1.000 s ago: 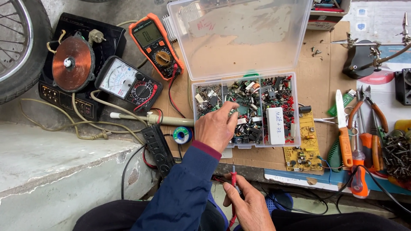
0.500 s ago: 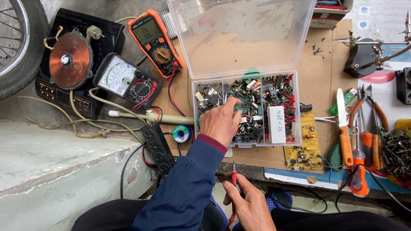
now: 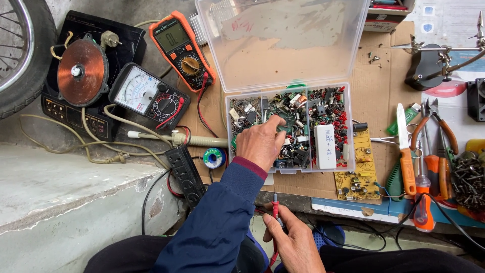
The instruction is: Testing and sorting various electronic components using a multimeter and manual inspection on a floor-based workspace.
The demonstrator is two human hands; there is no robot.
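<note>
1. Our left hand (image 3: pixel 262 144) reaches into the clear plastic parts box (image 3: pixel 288 126), fingers curled down among the small electronic components (image 3: pixel 295 146) in its middle compartments; whether it has pinched one we cannot tell, since the fingertips are buried in the parts.
2. Our right hand (image 3: pixel 293 242) sits low, near the bottom edge, closed around a red test probe (image 3: pixel 275 210) that points upward, its lead running down past the hand.
3. The parts box lies on the cardboard-covered surface (image 3: pixel 376 96) with its lid (image 3: pixel 283 43) swung open and standing behind it; a white rectangular block (image 3: pixel 325 146) rests in its right-hand compartment.
4. Just right of the box lies a yellow circuit board (image 3: pixel 359 169), and beyond it a knife with an orange handle (image 3: pixel 405 156), pliers (image 3: pixel 437 146) and screwdrivers (image 3: pixel 423 202), with a heap of screws (image 3: pixel 467 179) at the far right.
5. Just left of the box we see a spool of solder (image 3: pixel 214 157), a black power strip (image 3: pixel 185 174) and a beige soldering iron (image 3: pixel 177 137) lying across its cable.
6. Further left stand an analog multimeter (image 3: pixel 149 96) and an orange digital multimeter (image 3: pixel 182 48), and beside them a black induction cooker base (image 3: pixel 76 116) with its copper coil (image 3: pixel 82 72) exposed.
7. A wheel with a tyre (image 3: pixel 20 55) fills the top left corner, and a helping-hands clamp stand (image 3: pixel 429 65) stands at the top right.
</note>
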